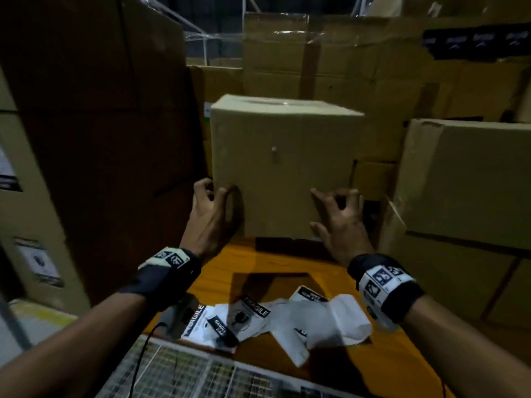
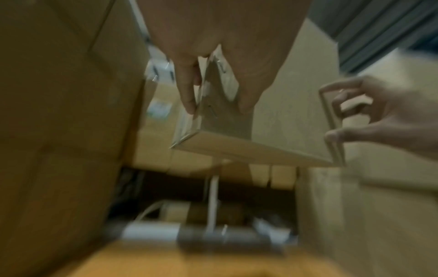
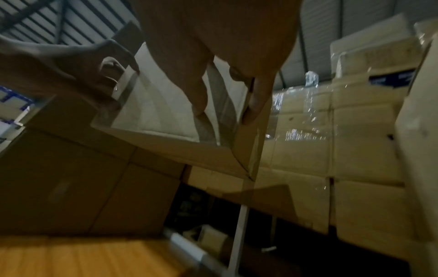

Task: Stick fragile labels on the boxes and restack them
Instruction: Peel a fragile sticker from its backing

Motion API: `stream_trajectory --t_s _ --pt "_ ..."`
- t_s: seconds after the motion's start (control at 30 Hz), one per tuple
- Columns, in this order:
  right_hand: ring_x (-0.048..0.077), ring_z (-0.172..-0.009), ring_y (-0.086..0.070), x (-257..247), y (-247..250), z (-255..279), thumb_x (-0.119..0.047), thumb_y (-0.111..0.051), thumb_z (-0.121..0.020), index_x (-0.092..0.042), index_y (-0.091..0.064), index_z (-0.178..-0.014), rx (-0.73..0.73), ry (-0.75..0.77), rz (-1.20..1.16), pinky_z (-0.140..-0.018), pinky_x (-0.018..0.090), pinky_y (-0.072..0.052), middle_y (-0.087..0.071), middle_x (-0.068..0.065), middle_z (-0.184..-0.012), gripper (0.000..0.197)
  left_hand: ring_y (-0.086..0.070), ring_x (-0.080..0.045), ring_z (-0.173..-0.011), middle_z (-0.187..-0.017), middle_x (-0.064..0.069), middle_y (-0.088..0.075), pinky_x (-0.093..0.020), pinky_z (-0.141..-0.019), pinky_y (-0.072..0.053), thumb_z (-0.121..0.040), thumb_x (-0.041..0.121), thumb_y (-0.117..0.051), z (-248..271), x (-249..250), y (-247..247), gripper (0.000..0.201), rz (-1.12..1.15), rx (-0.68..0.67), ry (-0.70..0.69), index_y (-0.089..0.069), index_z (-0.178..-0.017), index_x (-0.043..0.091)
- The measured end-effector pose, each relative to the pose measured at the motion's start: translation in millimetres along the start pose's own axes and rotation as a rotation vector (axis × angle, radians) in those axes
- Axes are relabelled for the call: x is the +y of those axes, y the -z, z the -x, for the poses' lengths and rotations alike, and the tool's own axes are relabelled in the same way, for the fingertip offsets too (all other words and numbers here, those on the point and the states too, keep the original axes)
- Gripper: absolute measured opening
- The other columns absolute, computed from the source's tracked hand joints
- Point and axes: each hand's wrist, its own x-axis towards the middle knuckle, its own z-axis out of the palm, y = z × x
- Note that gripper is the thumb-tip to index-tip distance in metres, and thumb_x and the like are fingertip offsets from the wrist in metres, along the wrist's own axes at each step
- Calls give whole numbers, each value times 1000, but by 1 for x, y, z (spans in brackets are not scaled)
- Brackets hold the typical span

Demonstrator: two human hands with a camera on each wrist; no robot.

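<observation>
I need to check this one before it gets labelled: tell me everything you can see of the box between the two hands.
The box is plain brown cardboard, closed, upright, near-cubic, with no label on the face shown. It stands at the far edge of the orange table. The left hand and right hand grip its lower corners.

Two hands (left (image 1: 207,214), right (image 1: 339,222)) on one carton (image 1: 283,168); one orange worktop (image 1: 230,268); roughly four fragile labels (image 1: 247,320) in a loose heap (overlap hides the exact tally); a dozen-plus stacked boxes (image 1: 465,179) around.

Dim, grainy light; both wrist views motion-blurred, edges warped.
</observation>
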Motion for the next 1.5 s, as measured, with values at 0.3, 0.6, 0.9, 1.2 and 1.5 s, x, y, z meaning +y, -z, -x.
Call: stream_trajectory --t_s 0.3,0.6,0.9,1.2,1.5 --pt "32 -104 -40 -26 -118 57 -5 -88 -65 -30 -41 -132 -267 -52 8 -75 41 -54 -32 7 -117 85 -48 -45 -108 -133 -22 -25 -46 -82 -55 -68 13 -86 69 -98 -69 87 85 -209 121 -26 -129 27" --pt "33 -104 -45 -25 -193 85 4 -77 -72 -29 -48 -132 -485 -207 47 -73 37 -53 -40 14 -117 75 -48 -45 -107 -132 -19 -27 -42 -79 -55 -73 10 -81 76 -164 -130 76 71 -378 165 -31 -128 27" --pt "36 -124 -42 -37 -210 85 -20 -67 -88 -21 -41 -141 -843 -253 217 -97 42 -48 -38 14 -139 59 -33 -46 -135 -155 -18 -7 -50 -97 -52 -79 12 -76 83 -181 -142 70 -50 -612 206 -38 -137 24" --pt "33 -113 -50 -60 -196 132 -44 -49 -95 -18 -62 -113 -973 -264 327 -87 39 -44 -54 10 -121 34 -39 -24 -118 -136 -7 -39 -41 -97 -41 -98 50 -48 114 -126 -138 52 -177 -845 -266 -41 -139 19" --pt "32 -110 -54 -58 -192 140 -39 -63 -84 -21 -72 -95 -1011 -464 177 -85 36 -47 -61 9 -112 23 -39 -28 -119 -131 -7 -43 -47 -94 -37 -88 43 -64 140 -116 -147 48 -203 -944 -242 -48 -128 22"
